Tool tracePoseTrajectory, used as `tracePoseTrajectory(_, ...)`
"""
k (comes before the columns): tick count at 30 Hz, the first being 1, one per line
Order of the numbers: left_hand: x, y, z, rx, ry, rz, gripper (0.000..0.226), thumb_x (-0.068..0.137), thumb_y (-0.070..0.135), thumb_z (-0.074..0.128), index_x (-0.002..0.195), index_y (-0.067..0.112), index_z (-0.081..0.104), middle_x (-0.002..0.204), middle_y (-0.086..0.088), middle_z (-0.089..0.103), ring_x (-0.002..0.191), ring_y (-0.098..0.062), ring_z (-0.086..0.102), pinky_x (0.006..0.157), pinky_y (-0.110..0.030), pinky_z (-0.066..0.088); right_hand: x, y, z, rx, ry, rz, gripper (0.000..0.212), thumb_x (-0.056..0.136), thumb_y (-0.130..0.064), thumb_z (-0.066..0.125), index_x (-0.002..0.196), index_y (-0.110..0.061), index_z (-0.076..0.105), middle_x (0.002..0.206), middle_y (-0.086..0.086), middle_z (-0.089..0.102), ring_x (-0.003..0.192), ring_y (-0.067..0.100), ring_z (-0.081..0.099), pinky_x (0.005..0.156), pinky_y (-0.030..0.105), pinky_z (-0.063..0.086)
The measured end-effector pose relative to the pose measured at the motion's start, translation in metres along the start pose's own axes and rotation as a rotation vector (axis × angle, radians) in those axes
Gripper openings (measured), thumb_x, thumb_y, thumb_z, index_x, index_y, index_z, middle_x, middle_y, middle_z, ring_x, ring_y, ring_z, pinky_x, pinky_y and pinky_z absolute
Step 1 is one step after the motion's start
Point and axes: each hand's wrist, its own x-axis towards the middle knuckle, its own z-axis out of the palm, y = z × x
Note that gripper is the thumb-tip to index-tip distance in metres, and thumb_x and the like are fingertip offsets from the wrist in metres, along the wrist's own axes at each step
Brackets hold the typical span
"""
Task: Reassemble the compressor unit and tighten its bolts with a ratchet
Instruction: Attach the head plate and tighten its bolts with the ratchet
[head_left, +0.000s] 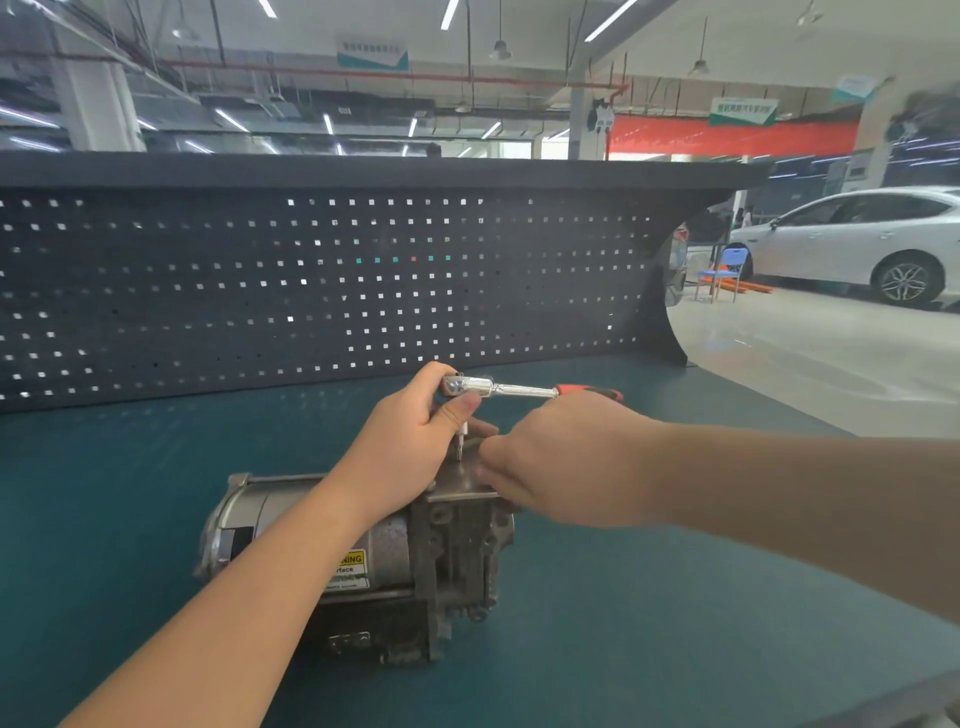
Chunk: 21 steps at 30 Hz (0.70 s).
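The compressor unit (395, 561), a grey metal cylinder with a yellow warning label and a dark cast end block, lies on its side on the teal bench (675, 597). A flat metal cover plate (467, 480) sits on top of its right end. My left hand (410, 441) grips the chrome head of a ratchet (498, 388), whose bit points down onto the plate. The ratchet's red and black handle sticks out to the right. My right hand (566, 457) rests on the plate's right side, fingers curled by the bit's tip; what they hold is hidden.
A dark pegboard (311, 280) rises behind the bench. To the right the bench ends at an open shop floor with a white car (857, 239) and a blue chair (724, 270).
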Motion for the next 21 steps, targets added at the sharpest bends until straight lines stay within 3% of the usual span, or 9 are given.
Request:
tracePoseTrajectory(3, 0.001, -0.003, 0.000, 0.023, 0.039, 0.019, 0.011, 0.101, 0.032, 0.048, 0.101, 0.024, 0.056, 0.077, 0.000, 0.072, 0.057, -0.017, 0.056, 0.045, -0.018, 0.042, 0.002, 0.021, -0.007, 0.085, 0.027, -0.195, 0.031, 0.103, -0.040, 0.022, 0.097, -0.019, 0.044, 0.082, 0.001, 0.053, 0.075, 0.028, 0.056, 0.056, 0.032, 0.032)
tracePoseTrajectory(6, 0.003, -0.007, 0.000, 0.036, 0.052, 0.017, 0.010, 0.100, 0.033, 0.049, 0.097, 0.026, 0.056, 0.072, -0.006, 0.066, 0.047, -0.007, 0.043, 0.043, -0.014, 0.037, 0.006, 0.021, -0.003, 0.137, -0.001, -0.258, 0.022, 0.103, -0.034, 0.022, 0.098, -0.022, 0.040, 0.102, 0.000, 0.053, 0.086, 0.026, 0.057, 0.057, 0.033, 0.036)
tracePoseTrajectory(10, 0.003, -0.008, -0.001, 0.031, 0.045, 0.017, 0.011, 0.100, 0.034, 0.049, 0.091, 0.036, 0.055, 0.079, -0.006, 0.070, 0.048, -0.005, 0.045, 0.042, -0.013, 0.038, 0.002, 0.010, 0.006, 0.330, -0.020, -0.115, 0.017, 0.104, -0.024, 0.035, 0.088, -0.026, 0.029, 0.079, -0.010, 0.037, 0.074, 0.024, 0.051, 0.061, 0.039, 0.040)
tracePoseTrajectory(13, 0.001, -0.005, -0.002, -0.031, 0.014, 0.014, 0.010, 0.101, 0.034, 0.048, 0.095, 0.035, 0.057, 0.076, 0.012, 0.072, 0.056, -0.007, 0.052, 0.046, -0.014, 0.042, -0.003, 0.008, 0.012, 0.540, -0.005, 0.071, 0.030, 0.103, -0.039, 0.035, 0.073, -0.033, 0.035, 0.064, -0.011, 0.043, 0.059, 0.015, 0.049, 0.056, 0.032, 0.039)
tracePoseTrajectory(15, 0.000, -0.003, -0.003, -0.100, -0.003, 0.009, 0.012, 0.099, 0.036, 0.048, 0.099, 0.028, 0.058, 0.076, 0.016, 0.071, 0.061, -0.004, 0.056, 0.055, -0.017, 0.044, -0.004, 0.008, 0.017, 0.925, -0.050, 0.356, 0.043, 0.095, -0.062, 0.035, 0.068, -0.032, 0.049, 0.052, -0.011, 0.048, 0.045, 0.006, 0.046, 0.044, 0.018, 0.038)
tracePoseTrajectory(18, -0.001, -0.001, -0.005, -0.186, -0.057, 0.044, 0.028, 0.091, 0.043, 0.046, 0.108, 0.023, 0.057, 0.095, 0.019, 0.073, 0.091, -0.001, 0.066, 0.080, -0.017, 0.045, -0.003, 0.010, 0.027, 1.653, 0.027, 0.787, 0.075, 0.063, -0.089, 0.040, 0.081, -0.019, 0.059, 0.053, -0.006, 0.050, 0.040, 0.010, 0.041, 0.039, 0.017, 0.028)
tracePoseTrajectory(19, -0.001, 0.000, -0.005, -0.215, -0.094, 0.048, 0.031, 0.090, 0.043, 0.046, 0.111, 0.023, 0.056, 0.102, 0.020, 0.073, 0.099, 0.003, 0.064, 0.083, -0.013, 0.045, 0.001, 0.010, 0.031, 1.932, 0.129, 0.790, 0.078, 0.056, -0.089, 0.045, 0.091, -0.021, 0.060, 0.056, -0.005, 0.050, 0.041, 0.010, 0.037, 0.040, 0.019, 0.026)
tracePoseTrajectory(21, -0.001, 0.002, -0.005, -0.230, -0.150, 0.052, 0.030, 0.089, 0.043, 0.045, 0.115, 0.029, 0.055, 0.106, 0.024, 0.070, 0.102, 0.010, 0.061, 0.082, -0.005, 0.042, 0.009, 0.007, 0.034, 2.358, 0.423, 0.624, 0.063, 0.062, -0.075, 0.057, 0.103, -0.028, 0.064, 0.058, -0.004, 0.049, 0.044, 0.009, 0.035, 0.040, 0.018, 0.026)
